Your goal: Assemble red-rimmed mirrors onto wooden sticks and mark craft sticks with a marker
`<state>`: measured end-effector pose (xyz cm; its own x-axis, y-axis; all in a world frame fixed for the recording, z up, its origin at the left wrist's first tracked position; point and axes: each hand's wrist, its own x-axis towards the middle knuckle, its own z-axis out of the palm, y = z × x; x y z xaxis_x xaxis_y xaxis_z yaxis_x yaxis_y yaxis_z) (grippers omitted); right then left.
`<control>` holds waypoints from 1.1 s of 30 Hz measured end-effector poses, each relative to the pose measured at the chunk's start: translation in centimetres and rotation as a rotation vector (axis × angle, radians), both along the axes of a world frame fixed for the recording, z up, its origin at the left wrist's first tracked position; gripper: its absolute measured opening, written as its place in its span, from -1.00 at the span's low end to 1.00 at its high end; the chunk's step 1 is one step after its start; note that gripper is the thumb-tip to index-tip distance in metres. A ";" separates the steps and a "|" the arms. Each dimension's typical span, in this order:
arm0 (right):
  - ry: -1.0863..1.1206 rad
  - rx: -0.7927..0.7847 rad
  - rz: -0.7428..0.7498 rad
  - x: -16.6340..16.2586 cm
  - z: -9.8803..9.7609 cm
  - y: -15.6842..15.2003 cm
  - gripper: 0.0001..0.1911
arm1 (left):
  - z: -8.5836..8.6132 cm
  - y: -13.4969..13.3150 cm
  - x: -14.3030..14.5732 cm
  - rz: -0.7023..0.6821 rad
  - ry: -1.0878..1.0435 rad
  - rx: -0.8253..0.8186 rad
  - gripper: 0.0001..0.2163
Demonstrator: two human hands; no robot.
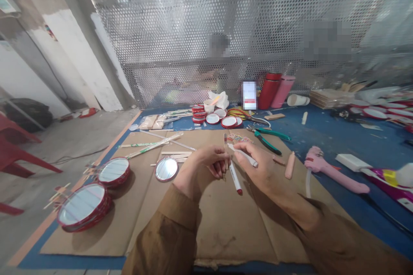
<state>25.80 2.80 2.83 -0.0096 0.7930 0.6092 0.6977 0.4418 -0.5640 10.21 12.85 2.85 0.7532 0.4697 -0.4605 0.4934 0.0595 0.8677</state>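
Note:
My left hand (pixel 211 161) is closed with a thin wooden stick (pixel 226 139) standing upright between its fingers; the stick's upper end looks dark. Close beside it, my right hand (pixel 258 163) grips a white pen-like tube (pixel 247 157), its narrow end pointing toward the stick. Between the hands a white marker (pixel 235 178) with a red end lies on the cardboard sheet (pixel 232 227). Left of my left hand is a small round white disc (pixel 166 169) with a red rim. Two red-rimmed drum-like pieces (pixel 85 206) with stick frames sit farther left.
Green-handled pliers (pixel 267 142), rubber bands (pixel 240 138) and a pink glue gun (pixel 335 172) lie to the right. Wrapped sticks (pixel 155 145) are at the back left. Red-rimmed discs (pixel 229 122), a phone (pixel 249 94) and a red bottle (pixel 269 91) stand before a perforated metal screen (pixel 180 51).

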 end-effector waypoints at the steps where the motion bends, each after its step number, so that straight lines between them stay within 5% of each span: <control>1: -0.006 0.002 0.008 0.0 0.0 0.0 -0.83 | 0.0 0.0 0.0 -0.002 -0.002 0.001 -0.61; 33: 0.007 0.008 0.009 0.4 -0.5 0.3 -0.83 | 0.1 -0.3 -0.1 0.024 0.014 0.021 -0.69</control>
<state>26.17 3.13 2.35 -0.0129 0.7879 0.6156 0.6898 0.4528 -0.5650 10.15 12.56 2.97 0.7350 0.4973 -0.4609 0.5045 0.0530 0.8618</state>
